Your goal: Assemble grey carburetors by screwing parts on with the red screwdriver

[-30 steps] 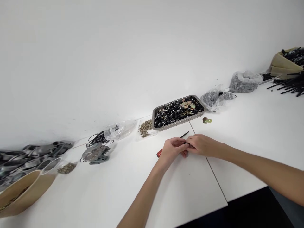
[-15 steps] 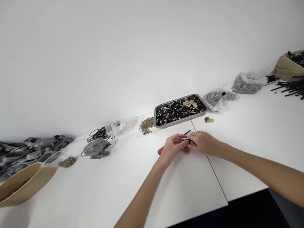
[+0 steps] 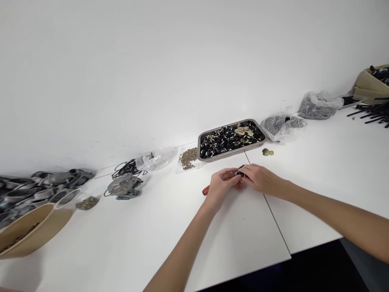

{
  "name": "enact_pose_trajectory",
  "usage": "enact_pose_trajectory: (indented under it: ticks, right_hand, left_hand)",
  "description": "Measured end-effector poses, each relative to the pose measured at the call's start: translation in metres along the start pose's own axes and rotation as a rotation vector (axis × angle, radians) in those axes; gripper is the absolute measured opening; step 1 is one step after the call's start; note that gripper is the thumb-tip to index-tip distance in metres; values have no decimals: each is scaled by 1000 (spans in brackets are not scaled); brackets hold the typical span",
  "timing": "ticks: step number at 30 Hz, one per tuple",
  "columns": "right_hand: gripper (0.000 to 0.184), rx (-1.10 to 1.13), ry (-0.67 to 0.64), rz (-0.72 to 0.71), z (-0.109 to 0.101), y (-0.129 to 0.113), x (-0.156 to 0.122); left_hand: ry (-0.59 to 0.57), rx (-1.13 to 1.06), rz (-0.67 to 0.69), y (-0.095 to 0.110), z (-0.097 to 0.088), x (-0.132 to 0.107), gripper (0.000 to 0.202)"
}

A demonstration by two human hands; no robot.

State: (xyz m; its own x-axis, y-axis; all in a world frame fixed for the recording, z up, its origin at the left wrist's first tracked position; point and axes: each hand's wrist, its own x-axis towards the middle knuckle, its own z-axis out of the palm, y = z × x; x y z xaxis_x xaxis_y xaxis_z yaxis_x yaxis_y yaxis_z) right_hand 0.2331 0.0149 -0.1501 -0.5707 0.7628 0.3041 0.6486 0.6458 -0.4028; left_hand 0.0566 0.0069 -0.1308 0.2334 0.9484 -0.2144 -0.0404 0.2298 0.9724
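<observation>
Both my hands meet above the white table near its seam. My left hand [image 3: 223, 184] is closed, pinching a small black part [image 3: 240, 174] between thumb and fingers. From the other side, my right hand [image 3: 261, 178] grips the same small part with its fingertips. Its exact kind is too small to make out. Under my left hand lies a red-handled tool [image 3: 206, 190], mostly hidden by the hand. Beyond my right hand, a few greenish-gold discs [image 3: 268, 152] rest on the table.
A metal tray [image 3: 232, 155] of black parts and gold discs stands at the wall. Left of it are small brass pieces [image 3: 188, 157], black cords [image 3: 126, 168], a grey device [image 3: 124, 186] and a beige bin [image 3: 57, 227]. Plastic bags [image 3: 319, 106] and black rods [image 3: 375, 113] lie right.
My hands have shifted slightly, still together on the small black part. My right fingers have moved up over it, and the tool's dark shaft beyond them is now mostly covered.
</observation>
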Motion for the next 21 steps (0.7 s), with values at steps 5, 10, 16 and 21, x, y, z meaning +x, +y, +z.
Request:
enact_pose_trajectory:
  ticks: [5,10,16,21]
  right_hand:
    - [20,358,179,73,2,2,2]
    - [24,860,123,292,-6,2,7]
    - [40,1253,-114,331,-14,-4,8]
    - [42,1234,-12,442,-7,-3,7]
  left_hand:
    - [24,-9,92,3,-4,0,51]
    - [111,224,305,-1,-3,0,36]
    - [155,459,519,-5,-1,-2,27]
    - [135,514,620,-7,3,-4,26]
